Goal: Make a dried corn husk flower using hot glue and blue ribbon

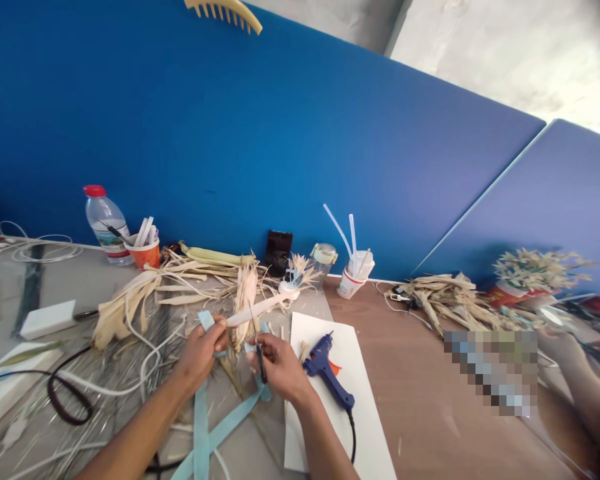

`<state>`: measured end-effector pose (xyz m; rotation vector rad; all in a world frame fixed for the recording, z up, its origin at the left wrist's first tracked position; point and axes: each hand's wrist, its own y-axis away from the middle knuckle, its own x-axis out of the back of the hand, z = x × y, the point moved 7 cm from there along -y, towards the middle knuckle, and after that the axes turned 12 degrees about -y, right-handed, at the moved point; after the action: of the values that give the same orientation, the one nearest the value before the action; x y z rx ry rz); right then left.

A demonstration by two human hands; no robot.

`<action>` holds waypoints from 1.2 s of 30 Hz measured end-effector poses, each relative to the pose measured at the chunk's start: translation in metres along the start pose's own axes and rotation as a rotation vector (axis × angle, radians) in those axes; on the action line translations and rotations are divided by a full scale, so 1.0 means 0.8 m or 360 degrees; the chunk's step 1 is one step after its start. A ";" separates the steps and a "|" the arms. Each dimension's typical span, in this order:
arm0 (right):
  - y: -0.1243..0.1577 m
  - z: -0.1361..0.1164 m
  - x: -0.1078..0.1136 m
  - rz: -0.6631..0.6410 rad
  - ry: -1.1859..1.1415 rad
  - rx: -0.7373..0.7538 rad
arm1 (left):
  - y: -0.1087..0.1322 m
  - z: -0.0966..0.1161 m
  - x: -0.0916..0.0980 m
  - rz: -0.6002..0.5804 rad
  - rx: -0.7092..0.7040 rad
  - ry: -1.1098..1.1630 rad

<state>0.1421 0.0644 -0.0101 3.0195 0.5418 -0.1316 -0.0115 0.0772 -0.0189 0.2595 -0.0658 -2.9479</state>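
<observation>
My left hand (206, 348) pinches the end of a pale corn husk strip (263, 307) that slants up to the right. A light blue ribbon (201, 420) passes by its fingers and trails down over the table. In my right hand (280, 363) is a dark-handled pointed tool (261, 363), its thin tip up against the husk. Just behind both hands stands a bundle of dried husk (246, 293). A blue glue gun (327, 370) lies on white paper (305, 327), right of my right hand.
Husks (125, 307), white cables (147, 363) and thin wires spread left. Behind are a bottle (105, 223), an orange cup (145, 255), a phone (279, 250), a jar (323, 259) and a cup with straws (350, 283). Another person's hand (563, 347) is at right, near husks (447, 297).
</observation>
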 end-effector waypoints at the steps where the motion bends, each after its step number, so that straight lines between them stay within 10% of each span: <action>1: 0.000 0.001 0.001 0.0021 0.0014 0.0010 | 0.000 0.000 -0.001 -0.0008 0.0013 0.0034; 10: -0.007 -0.006 0.021 0.0415 -0.0373 0.0128 | -0.002 -0.003 0.006 0.0117 0.0086 0.0296; 23: -0.002 0.003 0.052 0.1009 -0.0723 0.0296 | 0.029 -0.033 -0.047 -0.0729 0.0592 0.0431; 36: -0.003 0.011 0.037 0.0958 -0.0743 0.0341 | 0.037 -0.014 -0.057 -0.1035 0.0614 0.0796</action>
<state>0.1686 0.0758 -0.0217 3.0258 -0.4382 -0.8605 0.0401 0.0558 -0.0205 1.2784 -0.5815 -3.3459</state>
